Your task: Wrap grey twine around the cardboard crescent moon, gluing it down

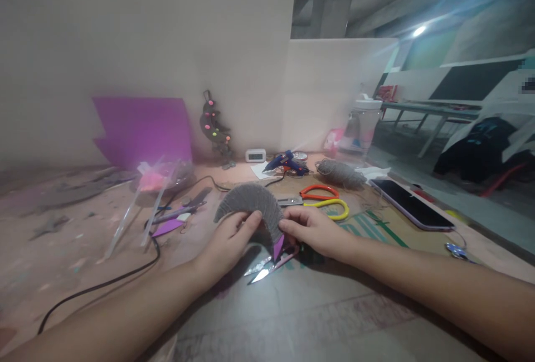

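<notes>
My left hand grips the inner curve of a crescent, my right hand pinching its right end, mid-scene above the table. I judge it light, fairly stiff, delicate at its points, best held mid-curve. Grey yarn-like strands cover it; one tip shows purple. The glue gun lies beyond.

No text is legible; green lettering on cardboard is blurred.
</notes>
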The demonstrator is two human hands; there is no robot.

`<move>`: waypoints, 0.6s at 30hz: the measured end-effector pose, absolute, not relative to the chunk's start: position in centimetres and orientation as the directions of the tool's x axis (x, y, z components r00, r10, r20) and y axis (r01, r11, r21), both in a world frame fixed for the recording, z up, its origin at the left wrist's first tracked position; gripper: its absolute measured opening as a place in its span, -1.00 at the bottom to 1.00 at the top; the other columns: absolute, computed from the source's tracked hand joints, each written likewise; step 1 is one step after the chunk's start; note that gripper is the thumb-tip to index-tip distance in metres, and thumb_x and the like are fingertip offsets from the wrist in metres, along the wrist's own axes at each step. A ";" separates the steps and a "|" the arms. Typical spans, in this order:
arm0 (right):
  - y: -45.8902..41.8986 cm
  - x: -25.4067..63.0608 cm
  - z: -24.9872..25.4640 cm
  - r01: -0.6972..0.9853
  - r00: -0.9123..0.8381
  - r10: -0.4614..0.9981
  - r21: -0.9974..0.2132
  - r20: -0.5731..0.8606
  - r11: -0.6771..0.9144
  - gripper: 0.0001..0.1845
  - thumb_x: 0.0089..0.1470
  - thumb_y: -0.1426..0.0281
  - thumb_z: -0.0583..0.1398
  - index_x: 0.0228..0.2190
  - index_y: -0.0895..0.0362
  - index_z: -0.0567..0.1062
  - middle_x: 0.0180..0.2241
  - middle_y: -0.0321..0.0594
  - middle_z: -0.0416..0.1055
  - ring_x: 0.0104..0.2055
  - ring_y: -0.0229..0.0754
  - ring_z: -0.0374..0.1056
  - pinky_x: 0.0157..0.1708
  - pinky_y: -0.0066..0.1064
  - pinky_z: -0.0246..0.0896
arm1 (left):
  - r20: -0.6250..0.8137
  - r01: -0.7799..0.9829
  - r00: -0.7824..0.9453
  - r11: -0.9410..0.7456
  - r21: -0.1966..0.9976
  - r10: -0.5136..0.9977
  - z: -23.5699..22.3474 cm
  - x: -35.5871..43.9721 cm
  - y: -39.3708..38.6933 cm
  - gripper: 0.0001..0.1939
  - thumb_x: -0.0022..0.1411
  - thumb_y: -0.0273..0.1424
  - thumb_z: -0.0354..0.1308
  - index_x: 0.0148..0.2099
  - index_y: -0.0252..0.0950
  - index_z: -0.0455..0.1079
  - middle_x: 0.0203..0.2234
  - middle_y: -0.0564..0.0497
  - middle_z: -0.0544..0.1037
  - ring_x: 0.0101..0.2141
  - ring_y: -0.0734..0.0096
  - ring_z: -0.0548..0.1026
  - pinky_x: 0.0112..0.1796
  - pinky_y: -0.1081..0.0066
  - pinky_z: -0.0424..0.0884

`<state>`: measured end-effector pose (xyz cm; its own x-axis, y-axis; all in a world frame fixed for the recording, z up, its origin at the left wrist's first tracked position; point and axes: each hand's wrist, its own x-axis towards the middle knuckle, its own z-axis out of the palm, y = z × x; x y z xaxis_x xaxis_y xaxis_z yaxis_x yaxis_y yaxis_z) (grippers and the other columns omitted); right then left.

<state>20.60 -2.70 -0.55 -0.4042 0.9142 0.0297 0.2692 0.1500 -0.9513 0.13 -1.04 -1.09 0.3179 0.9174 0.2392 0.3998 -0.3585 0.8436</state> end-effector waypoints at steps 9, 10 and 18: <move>-3.2 20.5 -0.3 0.411 -0.422 0.902 -0.868 0.089 0.278 -0.71 0.10 0.24 0.16 -0.54 0.14 0.31 -0.56 -0.34 0.27 -0.50 -0.28 0.29 -0.50 -0.48 0.21 | 0.167 0.515 0.268 -0.288 0.808 0.949 -1.6 -0.4 -1.3 -0.43 0.31 0.04 -0.13 -0.27 -0.29 0.53 -0.34 -0.03 0.61 -0.25 0.19 0.50 -0.16 0.32 0.34; -3.2 20.5 -0.4 0.408 -0.428 0.899 -0.867 0.094 0.285 -0.72 0.10 0.24 0.16 -0.53 0.14 0.32 -0.53 -0.32 0.29 -0.48 -0.26 0.31 -0.48 -0.46 0.24 | 0.187 0.528 0.286 -0.318 0.787 0.940 -1.6 -0.5 -1.4 -0.43 0.33 0.02 -0.15 -0.28 -0.29 0.53 -0.34 -0.03 0.61 -0.27 0.20 0.50 -0.16 0.33 0.33; -3.1 20.7 -0.6 0.391 -0.453 0.883 -0.862 0.125 0.323 -0.72 0.10 0.22 0.17 -0.50 0.16 0.38 -0.50 -0.26 0.36 -0.45 -0.21 0.37 -0.46 -0.41 0.31 | 0.322 0.558 0.321 -0.452 0.696 0.891 -0.9 -0.4 -1.6 -0.49 0.35 -0.09 -0.12 -0.43 -0.28 0.47 -0.52 0.02 0.54 -0.44 0.33 0.45 -0.31 0.41 0.31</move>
